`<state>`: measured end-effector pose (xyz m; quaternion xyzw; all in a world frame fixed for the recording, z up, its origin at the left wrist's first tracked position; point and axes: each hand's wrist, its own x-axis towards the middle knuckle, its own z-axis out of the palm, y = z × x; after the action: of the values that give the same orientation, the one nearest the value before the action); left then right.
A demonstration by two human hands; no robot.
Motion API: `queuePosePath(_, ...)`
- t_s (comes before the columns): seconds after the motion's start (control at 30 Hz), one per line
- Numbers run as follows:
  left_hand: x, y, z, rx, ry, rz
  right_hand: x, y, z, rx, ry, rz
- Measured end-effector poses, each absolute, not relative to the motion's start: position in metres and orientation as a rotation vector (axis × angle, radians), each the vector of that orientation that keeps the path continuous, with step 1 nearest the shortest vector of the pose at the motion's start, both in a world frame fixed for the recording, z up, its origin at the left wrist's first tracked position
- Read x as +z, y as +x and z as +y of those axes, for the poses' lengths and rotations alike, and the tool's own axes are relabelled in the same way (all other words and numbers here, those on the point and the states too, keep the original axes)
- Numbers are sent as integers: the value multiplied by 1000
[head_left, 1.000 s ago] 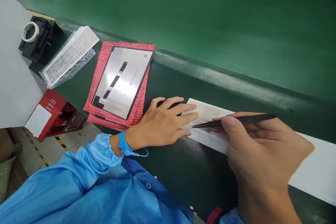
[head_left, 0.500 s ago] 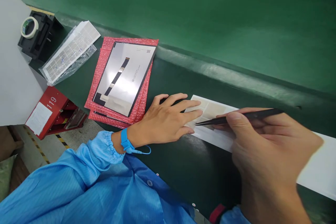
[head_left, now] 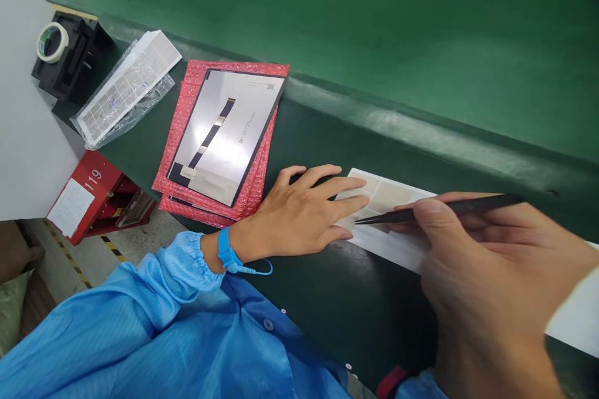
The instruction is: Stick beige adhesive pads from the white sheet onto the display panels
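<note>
so the left hand (head_left: 299, 209) is lying flat and open on the bench (head_left: 374, 318), fingers spread apart, and the fingertips (head_left: 358, 201) rest on the near end of a white strip (head_left: 393, 243) with pale beige patches on it. the right hand (head_left: 491, 268) has thumb and fingers pinched together, clamped on a pair of black tweezers (head_left: 444, 210). the pointy tip sits right over the strip, just beside the left fingers, but i can't tell if it's actually touching. the strip lies along the back of the bench and runs off under the right hand.

further left there's a stack of red bubble bags (head_left: 219, 67) with a silver screen panel (head_left: 219, 137) on top. past that, near the back left corner, is a white grid sheet (head_left: 126, 90) in a clear plastic bag (head_left: 161, 84), plus a roll of tape (head_left: 51, 42) on a black holder (head_left: 77, 65). a red box (head_left: 93, 193) marked 119 sits off the bench's left end. the left wrist has a blue strap (head_left: 225, 250) on it, right by the cuff of a blue smock (head_left: 178, 274).
</note>
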<state>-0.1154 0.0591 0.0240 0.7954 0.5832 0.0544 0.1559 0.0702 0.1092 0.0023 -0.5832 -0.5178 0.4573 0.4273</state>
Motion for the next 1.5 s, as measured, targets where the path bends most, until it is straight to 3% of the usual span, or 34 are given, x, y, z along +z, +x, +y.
queuePosePath(1.5,19,-122,62,153,2294,1614,-1,62,110,1249,-1371,-1199)
